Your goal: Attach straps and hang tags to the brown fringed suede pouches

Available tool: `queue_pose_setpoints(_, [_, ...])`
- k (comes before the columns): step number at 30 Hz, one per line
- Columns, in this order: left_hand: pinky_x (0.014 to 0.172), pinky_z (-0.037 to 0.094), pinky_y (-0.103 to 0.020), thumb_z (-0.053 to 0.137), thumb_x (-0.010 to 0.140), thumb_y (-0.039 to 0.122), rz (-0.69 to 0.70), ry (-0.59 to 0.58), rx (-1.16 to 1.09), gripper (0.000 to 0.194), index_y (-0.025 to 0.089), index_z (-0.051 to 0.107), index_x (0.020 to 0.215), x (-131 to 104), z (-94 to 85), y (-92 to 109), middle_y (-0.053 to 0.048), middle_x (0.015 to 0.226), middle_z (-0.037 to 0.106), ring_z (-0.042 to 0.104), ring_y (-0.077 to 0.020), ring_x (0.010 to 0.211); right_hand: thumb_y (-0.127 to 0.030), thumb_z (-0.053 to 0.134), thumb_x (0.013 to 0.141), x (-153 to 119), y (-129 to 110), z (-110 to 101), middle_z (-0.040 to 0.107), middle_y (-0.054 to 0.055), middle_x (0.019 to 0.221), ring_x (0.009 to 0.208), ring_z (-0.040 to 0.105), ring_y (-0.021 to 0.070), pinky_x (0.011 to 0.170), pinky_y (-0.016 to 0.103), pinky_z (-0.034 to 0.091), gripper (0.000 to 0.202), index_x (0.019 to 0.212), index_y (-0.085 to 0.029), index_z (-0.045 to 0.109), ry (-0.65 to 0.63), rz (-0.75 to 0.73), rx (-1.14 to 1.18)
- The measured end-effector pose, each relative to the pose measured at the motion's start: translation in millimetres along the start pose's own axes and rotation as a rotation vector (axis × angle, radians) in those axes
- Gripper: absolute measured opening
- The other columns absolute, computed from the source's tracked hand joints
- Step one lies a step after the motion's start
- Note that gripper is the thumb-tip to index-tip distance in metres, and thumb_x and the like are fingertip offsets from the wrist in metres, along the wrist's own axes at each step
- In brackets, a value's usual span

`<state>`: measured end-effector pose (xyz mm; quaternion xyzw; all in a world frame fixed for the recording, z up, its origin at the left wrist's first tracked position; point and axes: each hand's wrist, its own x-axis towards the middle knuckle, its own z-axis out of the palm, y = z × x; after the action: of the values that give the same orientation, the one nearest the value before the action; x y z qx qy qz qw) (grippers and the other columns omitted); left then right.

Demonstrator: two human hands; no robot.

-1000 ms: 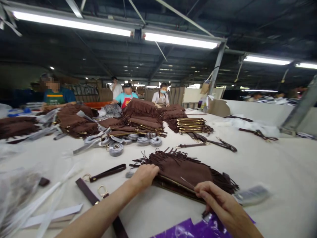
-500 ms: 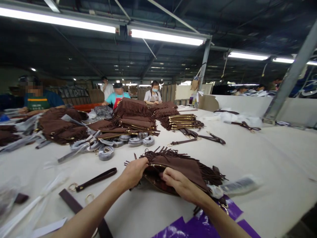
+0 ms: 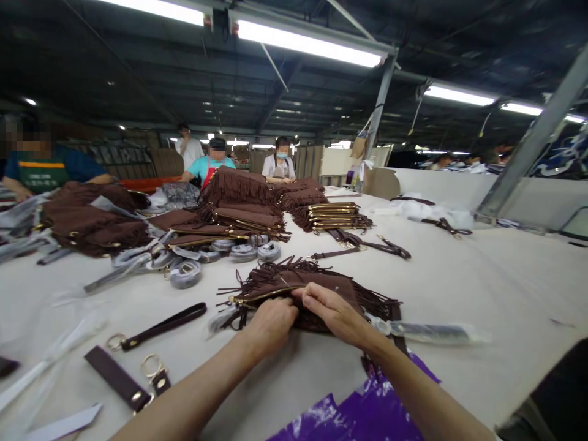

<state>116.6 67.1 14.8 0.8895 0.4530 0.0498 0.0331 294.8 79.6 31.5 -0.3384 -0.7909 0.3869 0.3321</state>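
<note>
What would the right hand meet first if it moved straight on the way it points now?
Most likely the brown bag, at its gold zipper, close before the fingers; the exact depth is unclear.

White tubes (image 3: 307,44) burn out overhead on my feed — the roof (image 3: 151,79) behind them stays dim. The pale table (image 3: 459,288) looks evenly lit, with soft shadow below the bag (image 3: 271,283). I see glare patches on the purple plastic (image 3: 349,416); distant detail blurs, and the edges look stretched.
</note>
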Motion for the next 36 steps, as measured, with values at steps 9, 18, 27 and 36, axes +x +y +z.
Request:
queue_pose_setpoints(9, [0.111, 0.038, -0.039, 0.037, 0.072, -0.008, 0.008, 0.203, -0.159, 0.076, 0.016, 0.034, 0.143, 15.8, 7.0, -26.9, -0.013, 0.146, 0.045, 0.044, -0.0225, 0.133, -0.034, 0.046, 0.093, -31.5, 24.3, -15.1, 0.057, 0.000, 0.077, 0.073, 0.052, 0.0196, 0.068, 0.031, 0.040, 0.022, 0.075, -0.022, 0.050, -0.073, 0.105, -0.192])
queue_pose_setpoints(18, [0.103, 0.044, -0.040, 0.036, 0.074, -0.010, -0.163, 0.094, 0.003, 0.057, 0.011, 0.053, 0.124, 23.6, -2.9, -28.1, -0.017, 0.126, 0.060, 0.055, -0.0245, 0.121, -0.042, 0.042, 0.091, -4.8, 21.1, -46.6, 0.041, -0.004, 0.070, 0.069, 0.040, 0.0174, 0.064, 0.030, 0.032, 0.025, 0.075, -0.023, 0.045, 0.057, 0.109, -0.111])
queue_pose_setpoints(27, [0.088, 0.052, -0.043, 0.041, 0.081, 0.001, -0.041, -0.016, -0.073, 0.038, 0.011, 0.066, 0.107, 62.0, 4.1, 7.5, -0.017, 0.106, 0.068, 0.066, -0.0298, 0.098, -0.046, 0.047, 0.089, -0.8, 29.4, -62.7, 0.038, -0.005, 0.068, 0.062, 0.036, 0.0145, 0.056, 0.026, 0.031, 0.028, 0.074, -0.022, 0.046, 0.032, 0.153, 0.022])
queue_pose_setpoints(36, [0.102, 0.044, -0.036, 0.037, 0.083, 0.001, 0.004, 0.023, -0.294, 0.048, 0.015, 0.060, 0.123, 125.4, 31.6, 3.1, -0.010, 0.126, 0.064, 0.058, -0.0243, 0.116, -0.046, 0.046, 0.089, 10.5, 56.6, -65.2, 0.042, -0.004, 0.071, 0.070, 0.041, 0.0169, 0.065, 0.029, 0.035, 0.029, 0.074, -0.022, 0.046, 0.175, 0.120, 0.020])
